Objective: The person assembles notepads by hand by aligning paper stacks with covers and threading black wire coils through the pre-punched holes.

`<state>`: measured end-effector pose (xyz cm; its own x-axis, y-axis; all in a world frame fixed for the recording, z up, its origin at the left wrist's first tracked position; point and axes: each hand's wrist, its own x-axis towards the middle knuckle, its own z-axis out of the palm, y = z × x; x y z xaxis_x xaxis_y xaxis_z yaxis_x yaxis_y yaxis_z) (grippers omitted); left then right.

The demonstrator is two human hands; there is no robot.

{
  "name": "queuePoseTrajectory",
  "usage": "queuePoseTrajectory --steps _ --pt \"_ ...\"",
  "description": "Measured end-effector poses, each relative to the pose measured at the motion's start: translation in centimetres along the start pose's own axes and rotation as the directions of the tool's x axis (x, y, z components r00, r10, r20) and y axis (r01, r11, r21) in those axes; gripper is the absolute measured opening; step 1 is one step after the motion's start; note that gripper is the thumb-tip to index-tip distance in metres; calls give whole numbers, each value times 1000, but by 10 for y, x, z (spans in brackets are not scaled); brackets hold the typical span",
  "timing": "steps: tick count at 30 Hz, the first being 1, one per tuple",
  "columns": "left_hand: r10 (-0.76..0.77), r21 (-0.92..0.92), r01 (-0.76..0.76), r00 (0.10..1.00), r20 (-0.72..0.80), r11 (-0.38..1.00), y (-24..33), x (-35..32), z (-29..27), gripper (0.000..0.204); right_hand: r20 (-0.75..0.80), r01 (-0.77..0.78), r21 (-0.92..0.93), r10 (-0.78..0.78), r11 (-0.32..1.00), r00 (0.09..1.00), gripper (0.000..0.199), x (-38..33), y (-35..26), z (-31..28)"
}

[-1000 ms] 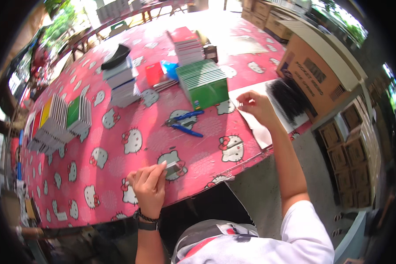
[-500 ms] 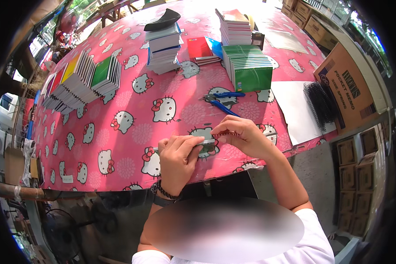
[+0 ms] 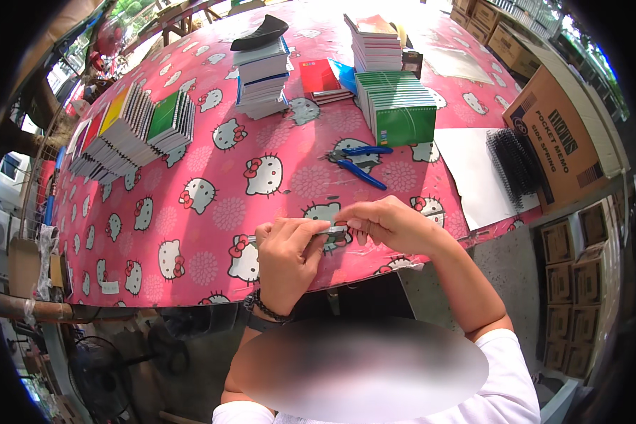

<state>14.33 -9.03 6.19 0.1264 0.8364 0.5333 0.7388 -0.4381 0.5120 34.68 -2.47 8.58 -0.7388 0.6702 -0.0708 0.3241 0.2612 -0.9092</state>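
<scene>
My left hand is closed around a small notepad, held just above the table near its front edge. Only the right end of the pad shows past my fingers. My right hand meets that end, its index finger reaching to the upper corner and its thumb bent below. Whatever lies between those fingertips is hidden. Beyond my hands rests a pair of blue-handled cutting pliers, jaws to the left. To the right, a bundle of black spiral coils lies on a white sheet.
A pink patterned cloth covers the table. Spiral notebooks stand in rows at left. Behind are a pad stack with a black curved piece, green-covered pads, and red-covered pads. A carton borders the right edge.
The dark reddish coil that stuck out between my right fingers at the pad's end no longer shows. My right hand has turned, its index finger now stretched along the pad's corner; my left stays put.
</scene>
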Motion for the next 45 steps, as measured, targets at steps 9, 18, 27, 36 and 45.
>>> queuePoseTrajectory --steps 9,18,27,36,45 --pt "14 35 -15 999 31 999 12 1 7 25 -68 53 -5 -53 999 996 43 -2 0 -1" --pt "101 92 -112 988 113 989 9 0 5 26 -9 -5 148 6 989 1000 33 1 -4 0" --pt "106 22 -113 975 198 993 8 4 0 26 -300 33 -44 -44 998 953 23 -6 31 -23" --pt "89 -42 -83 983 162 996 3 5 -6 20 -485 259 -504 -518 824 705 39 168 -43 -96" --pt "171 -89 -156 964 203 984 -2 3 -7 23 -463 -219 -560 -83 799 883 84 281 -74 -135"
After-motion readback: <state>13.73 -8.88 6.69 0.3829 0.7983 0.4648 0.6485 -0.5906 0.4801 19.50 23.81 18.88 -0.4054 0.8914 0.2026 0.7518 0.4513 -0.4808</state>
